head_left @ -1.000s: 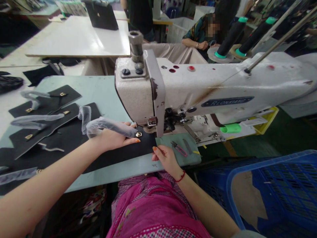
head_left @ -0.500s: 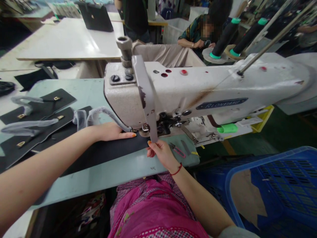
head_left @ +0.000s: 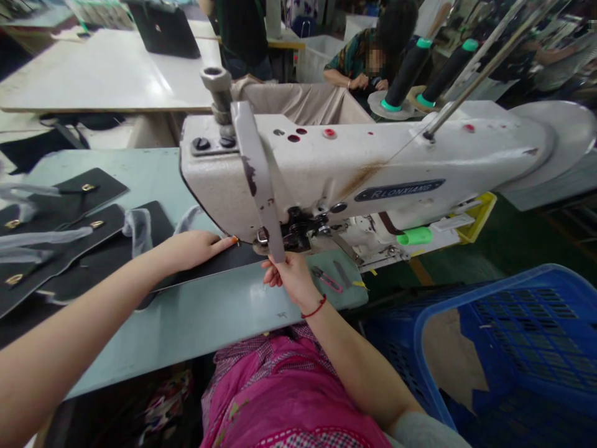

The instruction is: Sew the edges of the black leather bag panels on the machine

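My left hand (head_left: 198,250) lies flat on a black panel (head_left: 209,267), thumb stretched toward the stitching area of a white sewing machine (head_left: 317,155). The panel's right end runs under the machine head. A translucent wrapped strap (head_left: 186,218) rises behind that hand. My right hand (head_left: 291,277) is at the panel's right end, by the lower end of the grey lever (head_left: 261,180). Its fingers are curled in, and the lever covers the thumb tip; what they pinch, if anything, is hidden. The needle is out of sight behind the lever.
More black panels (head_left: 97,230) with gold hardware and wrapped straps lie to the left. Pink-handled thread snips (head_left: 329,280) rest right of my right hand. A blue basket (head_left: 420,336) stands at the lower right. Behind the machine, a person (head_left: 347,68) works near two black thread cones (head_left: 408,74).
The view has shifted slightly right. The black panel has turned and moved away from me, showing less of itself along the table's front. My left thumb has drawn back a little from the stitching area.
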The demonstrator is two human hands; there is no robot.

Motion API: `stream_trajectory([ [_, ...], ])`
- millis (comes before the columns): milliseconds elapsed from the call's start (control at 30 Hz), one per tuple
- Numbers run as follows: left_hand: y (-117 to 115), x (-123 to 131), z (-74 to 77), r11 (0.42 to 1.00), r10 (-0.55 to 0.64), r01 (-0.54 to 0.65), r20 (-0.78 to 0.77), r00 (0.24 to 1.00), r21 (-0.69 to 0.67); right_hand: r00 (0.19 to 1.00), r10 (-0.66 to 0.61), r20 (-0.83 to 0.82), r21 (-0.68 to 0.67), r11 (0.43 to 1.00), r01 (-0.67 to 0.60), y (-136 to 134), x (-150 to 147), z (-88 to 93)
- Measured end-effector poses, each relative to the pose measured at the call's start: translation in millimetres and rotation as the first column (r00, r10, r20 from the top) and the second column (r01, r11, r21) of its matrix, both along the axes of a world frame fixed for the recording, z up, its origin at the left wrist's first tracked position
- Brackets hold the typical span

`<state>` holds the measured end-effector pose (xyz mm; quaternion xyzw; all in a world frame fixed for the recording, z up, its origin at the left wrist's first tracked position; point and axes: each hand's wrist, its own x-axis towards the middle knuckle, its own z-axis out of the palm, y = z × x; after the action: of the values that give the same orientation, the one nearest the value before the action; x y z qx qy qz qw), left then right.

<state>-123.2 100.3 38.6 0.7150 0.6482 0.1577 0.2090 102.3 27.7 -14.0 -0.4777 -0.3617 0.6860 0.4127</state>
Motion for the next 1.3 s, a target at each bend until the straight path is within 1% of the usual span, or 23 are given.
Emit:
stream_trajectory([
  [33,-15.6,0.7,3.9,0.997,-0.050,0.054,-0.093,0.994,0.046,1.000,-0.007,0.006,-0.006,1.000,0.007,-0.4,-0.7,0.3],
  [67,-34.1,3.6,6.0,0.988,-0.074,0.091,-0.133,0.988,0.123,1.000,-0.013,0.014,-0.007,1.000,0.013,-0.8,-1.2,0.6],
  [100,-54.1,8.9,5.4,0.972,-0.086,0.103,-0.088,0.992,0.211,1.000,-0.017,0.023,-0.005,1.000,0.017,-1.3,-1.4,1.0],
  [133,-74.3,16.7,1.6,0.964,-0.121,0.111,0.027,0.992,0.243,0.999,-0.020,0.034,0.000,1.000,0.020,-1.7,-1.5,1.3],
  [167,-92.9,26.5,-5.3,0.973,-0.116,0.073,0.195,0.974,0.218,0.998,-0.024,0.050,0.008,1.000,0.024,-2.2,-1.6,1.5],
  [200,-108.4,37.7,-14.8,0.992,-0.090,0.051,0.383,0.919,0.111,0.997,-0.030,0.070,0.018,0.999,0.029,-2.5,-1.7,1.6],
  [233,-119.6,49.4,-25.8,0.999,-0.015,0.041,0.546,0.838,-0.035,0.995,-0.036,0.094,0.028,0.999,0.033,-2.9,-1.8,1.4],
  [267,-125.8,60.8,-37.1,0.984,0.105,0.018,0.667,0.737,-0.176,0.992,-0.043,0.120,0.038,0.999,0.039,-3.1,-1.9,1.0],
  [300,-127.1,71.0,-47.4,0.960,0.219,0.003,0.755,0.618,-0.280,0.988,-0.050,0.146,0.050,0.998,0.043,-3.2,-2.1,0.5],
  [367,-117.9,86.1,-62.1,0.926,0.348,-0.008,0.846,0.403,-0.376,0.980,-0.062,0.189,0.084,0.995,0.046,-3.3,-2.4,-1.0],
  [400,-109.8,90.7,-66.0,0.920,0.375,-0.020,0.865,0.332,-0.391,0.975,-0.065,0.211,0.105,0.993,0.043,-3.3,-2.5,-1.8],
  [433,-101.2,93.7,-67.8,0.915,0.396,-0.039,0.870,0.294,-0.403,0.970,-0.067,0.234,0.128,0.991,0.038,-3.2,-2.6,-2.5],
  [467,-93.2,95.4,-68.2,0.903,0.426,-0.071,0.859,0.283,-0.425,0.963,-0.071,0.259,0.150,0.988,0.032,-3.2,-2.6,-3.0],
  [533,-81.9,97.1,-66.9,0.857,0.515,-0.157,0.808,0.285,-0.491,0.953,-0.076,0.295,0.183,0.983,0.021,-3.1,-1.9,-3.9],
  [600,-77.8,98.5,-65.4,0.823,0.567,-0.217,0.779,0.267,-0.525,0.954,-0.072,0.291,0.183,0.983,0.018,-3.1,-0.1,-4.7],
  [633,-77.6,99.6,-64.9,0.821,0.570,-0.225,0.783,0.249,-0.526,0.960,-0.067,0.273,0.170,0.985,0.021,-3.2,1.5,-5.1],
  [700,-78.5,102.5,-64.0,0.835,0.546,-0.210,0.810,0.213,-0.508,0.974,-0.061,0.220,0.134,0.990,0.032,-4.2,5.7,-6.0],
  [800,-78.6,106.9,-61.4,0.847,0.528,-0.180,0.831,0.175,-0.500,0.980,-0.098,0.173,0.124,0.989,0.077,-7.7,12.1,-6.5],
  [900,-76.5,108.9,-57.7,0.841,0.540,-0.140,0.829,0.144,-0.523,0.975,-0.139,0.174,0.156,0.981,0.112,-12.8,12.6,-5.3],
  [1000,-75.2,108.4,-56.3,0.819,0.573,-0.122,0.810,0.123,-0.561,0.975,-0.148,0.168,0.189,0.975,0.115,-16.4,6.1,-3.5],
  [1167,-76.2,104.3,-61.9,0.778,0.628,-0.142,0.770,0.115,-0.613,0.971,-0.182,0.154,0.187,0.970,0.152,-16.9,-3.7,-3.1],
  [1233,-76.7,100.5,-65.5,0.768,0.639,-0.171,0.757,0.138,-0.617,0.968,-0.196,0.154,0.202,0.966,0.163,-16.9,-5.1,-3.7],
  [1300,-76.3,95.4,-69.2,0.780,0.624,-0.192,0.761,0.177,-0.595,0.962,-0.210,0.174,0.226,0.959,0.169,-17.3,-6.1,-4.1],
])
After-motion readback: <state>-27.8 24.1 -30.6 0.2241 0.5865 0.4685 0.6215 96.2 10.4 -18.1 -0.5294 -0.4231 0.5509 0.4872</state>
